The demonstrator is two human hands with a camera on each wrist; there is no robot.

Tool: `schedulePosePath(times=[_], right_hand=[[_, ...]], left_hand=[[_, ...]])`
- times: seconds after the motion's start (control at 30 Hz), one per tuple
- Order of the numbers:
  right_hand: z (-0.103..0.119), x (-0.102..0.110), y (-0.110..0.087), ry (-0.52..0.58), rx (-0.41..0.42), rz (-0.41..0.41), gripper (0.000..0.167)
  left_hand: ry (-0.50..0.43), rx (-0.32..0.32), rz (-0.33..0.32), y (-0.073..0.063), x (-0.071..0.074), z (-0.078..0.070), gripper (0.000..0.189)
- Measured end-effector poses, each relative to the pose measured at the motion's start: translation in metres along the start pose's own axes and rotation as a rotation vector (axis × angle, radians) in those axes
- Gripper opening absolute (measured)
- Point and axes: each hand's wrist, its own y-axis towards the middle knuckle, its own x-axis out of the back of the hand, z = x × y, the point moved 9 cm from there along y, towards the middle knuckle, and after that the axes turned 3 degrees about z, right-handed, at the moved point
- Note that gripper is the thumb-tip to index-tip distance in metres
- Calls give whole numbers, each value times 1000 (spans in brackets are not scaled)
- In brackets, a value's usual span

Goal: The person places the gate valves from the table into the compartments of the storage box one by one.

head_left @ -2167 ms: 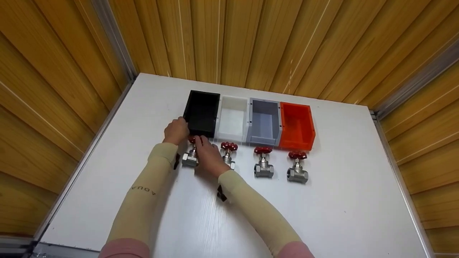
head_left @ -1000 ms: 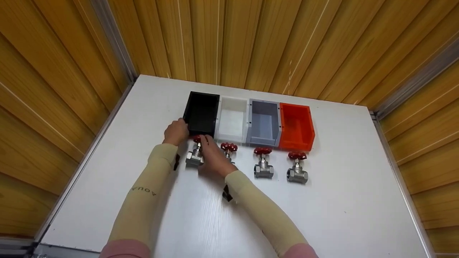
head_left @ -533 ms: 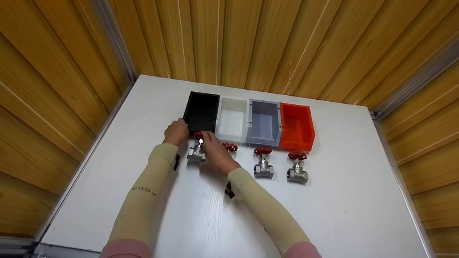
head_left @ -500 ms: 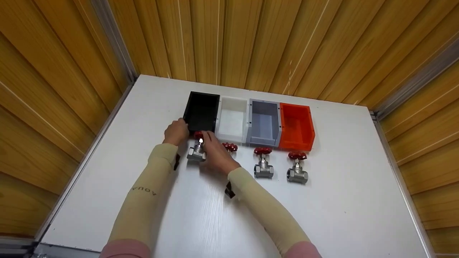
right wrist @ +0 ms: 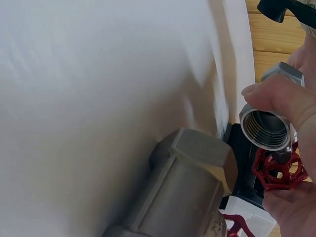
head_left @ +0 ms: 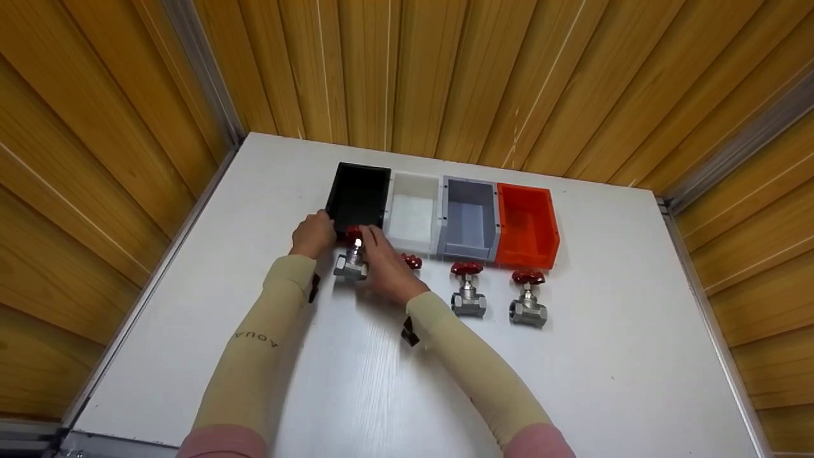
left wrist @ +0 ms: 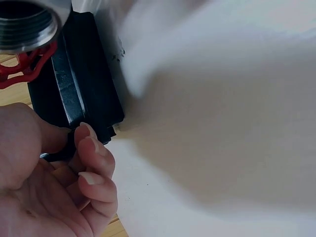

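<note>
At the front left corner of the black bin (head_left: 361,194), my left hand (head_left: 311,235) pinches the wall between thumb and curled fingers, as the left wrist view shows its fingertips (left wrist: 94,148) there. My right hand (head_left: 389,270) grips a metal gate valve (head_left: 351,266) with a red handwheel, thumb across the threaded body (right wrist: 266,131). The handwheel (head_left: 354,233) overlaps the bin's front edge in the head view. Just right of that hand is a second valve (head_left: 412,261), its body mostly hidden.
A white bin (head_left: 411,219), a grey bin (head_left: 470,222) and an orange bin (head_left: 526,222) stand side by side right of the black one. Before them lie two more gate valves, one (head_left: 469,296) nearer and one (head_left: 528,308) farther right. Wood-panelled walls enclose the white table (head_left: 604,331).
My right hand has lifted the gate valve off the table and carried it slightly right and forward to the black bin's front edge. The left hand stays at the bin's corner.
</note>
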Motion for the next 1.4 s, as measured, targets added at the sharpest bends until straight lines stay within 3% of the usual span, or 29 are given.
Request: schedulePosePath(times=[0.77,1.4], right_hand=[[8,24,20,-57,117,-69,106],[7,36,35,-58,103,-84,110]], left_hand=[[3,5,-25,0,2,-1,36],[9,-19,-45,1,0,1,30]])
